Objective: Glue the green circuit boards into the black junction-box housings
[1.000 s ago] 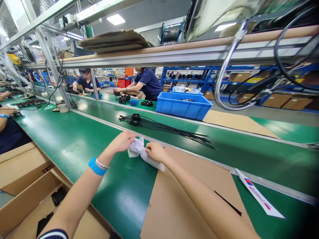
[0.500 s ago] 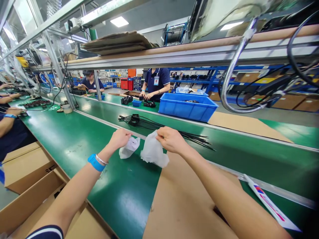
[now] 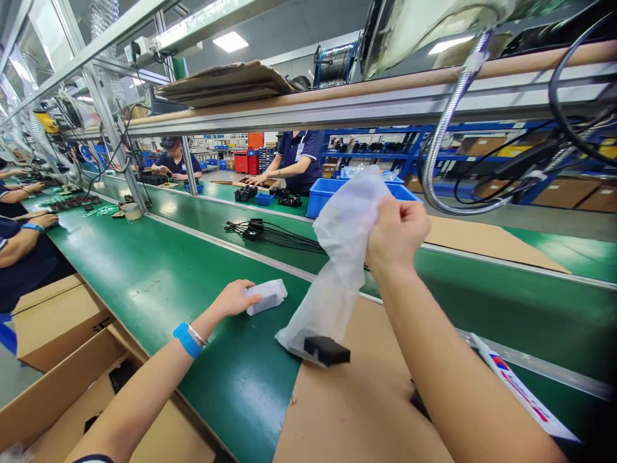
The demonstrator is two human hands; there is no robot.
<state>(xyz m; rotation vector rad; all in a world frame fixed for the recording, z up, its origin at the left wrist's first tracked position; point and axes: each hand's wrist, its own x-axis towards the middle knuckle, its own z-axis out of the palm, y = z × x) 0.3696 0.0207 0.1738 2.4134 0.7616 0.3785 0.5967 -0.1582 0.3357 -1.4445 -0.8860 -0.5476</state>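
My right hand is closed on a translucent white plastic bag and holds it up by its bottom end. At the bag's lower mouth a black rectangular block is partly out, tilted above the cardboard sheet. My left hand, with a blue wristband and a silver bangle, grips a small white wrapped packet at its left end. The packet lies at or just above the green tabletop; what is inside it is hidden.
Black cables with a black connector lie beyond the metal rail. A blue bin stands behind the bag. At right lies a white tube; cardboard boxes stand lower left. A metal hose hangs at right. Co-workers sit and stand beyond.
My right hand has risen toward the right, stretching the crumpled bag upward, and the black block has come into view at its mouth. My left hand has lowered slightly with the white packet.
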